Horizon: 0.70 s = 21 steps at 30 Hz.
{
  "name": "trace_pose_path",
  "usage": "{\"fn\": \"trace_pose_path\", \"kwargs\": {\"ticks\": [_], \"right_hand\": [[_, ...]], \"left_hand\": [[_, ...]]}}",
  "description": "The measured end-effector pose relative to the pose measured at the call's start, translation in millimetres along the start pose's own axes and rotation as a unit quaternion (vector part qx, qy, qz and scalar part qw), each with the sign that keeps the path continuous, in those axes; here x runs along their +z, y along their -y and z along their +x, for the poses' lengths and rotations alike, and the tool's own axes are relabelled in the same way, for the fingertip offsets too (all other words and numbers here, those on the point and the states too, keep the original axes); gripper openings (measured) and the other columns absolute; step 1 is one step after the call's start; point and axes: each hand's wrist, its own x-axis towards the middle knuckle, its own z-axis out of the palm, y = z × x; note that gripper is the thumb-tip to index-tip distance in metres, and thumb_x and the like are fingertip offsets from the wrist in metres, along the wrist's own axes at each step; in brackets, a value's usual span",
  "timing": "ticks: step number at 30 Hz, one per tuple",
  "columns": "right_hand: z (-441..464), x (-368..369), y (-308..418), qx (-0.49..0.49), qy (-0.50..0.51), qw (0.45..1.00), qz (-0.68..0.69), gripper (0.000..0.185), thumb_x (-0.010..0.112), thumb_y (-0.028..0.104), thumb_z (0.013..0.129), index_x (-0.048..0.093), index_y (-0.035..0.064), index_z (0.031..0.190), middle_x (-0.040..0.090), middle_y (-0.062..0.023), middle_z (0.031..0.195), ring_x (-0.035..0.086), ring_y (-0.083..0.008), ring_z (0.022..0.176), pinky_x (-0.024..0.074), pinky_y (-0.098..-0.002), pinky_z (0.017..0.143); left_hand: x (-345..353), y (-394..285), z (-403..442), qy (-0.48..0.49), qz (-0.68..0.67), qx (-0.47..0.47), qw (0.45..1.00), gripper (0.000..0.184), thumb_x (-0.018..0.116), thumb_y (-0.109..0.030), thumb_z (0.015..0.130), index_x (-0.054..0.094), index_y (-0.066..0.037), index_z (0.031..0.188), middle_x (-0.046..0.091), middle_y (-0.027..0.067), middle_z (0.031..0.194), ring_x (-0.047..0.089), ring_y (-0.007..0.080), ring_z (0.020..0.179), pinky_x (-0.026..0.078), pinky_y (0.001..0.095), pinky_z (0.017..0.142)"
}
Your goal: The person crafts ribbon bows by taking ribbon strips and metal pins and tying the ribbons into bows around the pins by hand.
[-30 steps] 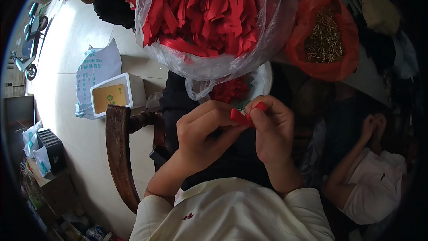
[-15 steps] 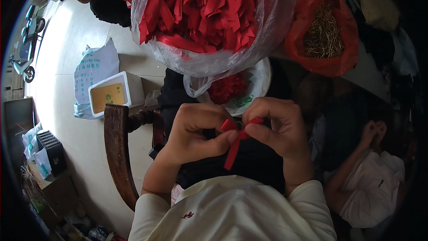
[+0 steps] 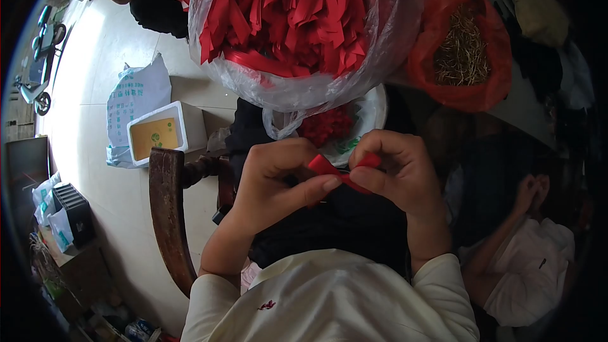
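A looped red ribbon (image 3: pixel 325 166) is stretched between my two hands, above my dark-clothed lap. My left hand (image 3: pixel 282 177) pinches its left loop between thumb and fingers. On the other side, my right hand (image 3: pixel 398 168) grips the right loop the same way. Just beyond my hands, a white bowl (image 3: pixel 379 114) holds a heap of small red ribbon pieces (image 3: pixel 326 125). Behind that, a clear plastic bag (image 3: pixel 392 31) is full of cut red ribbon strips (image 3: pixel 285 16).
A red bag (image 3: pixel 421 66) of thin gold twist ties (image 3: pixel 465 50) stands at the back right. A wooden chair back (image 3: pixel 166 215) rises on my left, near a white foam box (image 3: pixel 193 126) on the floor. Another person (image 3: pixel 532 259) sits at the right.
Both hands have risen slightly, and the ribbon's hanging tail no longer shows below them. The left loop looks larger, and my right fingers have shifted on the right loop.
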Motion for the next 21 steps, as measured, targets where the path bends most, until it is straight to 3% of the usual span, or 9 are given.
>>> {"fn": "trace_pose_path", "kwargs": {"ticks": [3,6,9,12,14,18,21], "right_hand": [[-0.4,-1.1,-1.4,-0.005,-0.011,1.000,-0.017,0.015,0.069,0.011,0.077,0.059,0.0004,0.078,0.058,-0.0025,0.073,0.052,-0.0054,0.068,0.0414,-0.0203,0.063],[-1.7,1.1,-3.0,-0.025,-0.033,0.998,-0.051,0.016,0.068,0.012,0.078,0.058,0.0003,0.078,0.058,-0.0026,0.073,0.052,-0.0053,0.068,0.0413,-0.0202,0.062],[-1.4,3.4,-4.0,-0.032,-0.045,0.996,-0.072,0.016,0.068,0.013,0.079,0.058,0.0001,0.077,0.059,-0.0029,0.073,0.052,-0.0054,0.067,0.0412,-0.0202,0.061],[-2.4,-6.1,-2.1,-0.006,-0.007,0.999,-0.041,0.016,0.067,0.013,0.080,0.058,0.0003,0.077,0.057,-0.0009,0.070,0.051,-0.0038,0.065,0.0399,-0.0189,0.058],[-3.0,-10.1,-3.8,-0.016,0.012,1.000,-0.001,0.014,0.065,0.011,0.083,0.057,0.0009,0.078,0.051,0.0034,0.066,0.048,-0.0003,0.062,0.0370,-0.0162,0.052],[-0.6,-13.0,-2.2,-0.005,0.026,0.999,0.023,0.014,0.066,0.011,0.082,0.057,0.0012,0.078,0.051,0.0040,0.066,0.048,-0.0003,0.062,0.0373,-0.0164,0.053],[3.6,-11.3,0.2,-0.007,0.028,0.999,0.018,0.015,0.069,0.012,0.080,0.059,0.0015,0.078,0.054,0.0034,0.068,0.049,-0.0004,0.063,0.0382,-0.0163,0.053]], "left_hand": [[4.2,0.2,-0.1,-0.056,-0.065,-0.030,0.996,0.009,0.067,-0.002,0.078,0.062,0.004,0.078,0.059,0.0029,0.070,0.055,0.0060,0.059,0.043,0.0200,0.051],[7.6,2.3,-0.2,-0.070,0.061,-0.013,0.996,0.006,0.065,-0.001,0.080,0.062,0.004,0.079,0.059,0.0046,0.069,0.056,0.0076,0.057,0.043,0.0210,0.051],[5.8,4.5,4.5,-0.045,0.219,0.084,0.971,0.006,0.062,-0.002,0.081,0.062,0.003,0.080,0.058,0.0063,0.067,0.056,0.0094,0.054,0.042,0.0222,0.050],[5.9,-5.0,0.1,-0.021,0.146,-0.002,0.989,0.007,0.061,-0.003,0.082,0.062,0.003,0.080,0.057,0.0075,0.065,0.056,0.0112,0.052,0.041,0.0228,0.048],[2.2,-6.3,-1.0,-0.017,0.123,-0.009,0.992,0.007,0.061,-0.004,0.082,0.062,0.003,0.080,0.057,0.0063,0.065,0.055,0.0104,0.051,0.040,0.0225,0.047],[0.3,-3.9,1.2,0.001,0.022,-0.024,0.999,0.008,0.066,-0.006,0.080,0.064,0.002,0.081,0.058,0.0039,0.068,0.055,0.0078,0.054,0.040,0.0209,0.047],[0.6,-9.0,7.8,0.059,0.064,-0.042,0.995,0.012,0.069,-0.005,0.077,0.065,0.002,0.085,0.059,0.0027,0.072,0.055,0.0062,0.059,0.040,0.0202,0.048]]}}
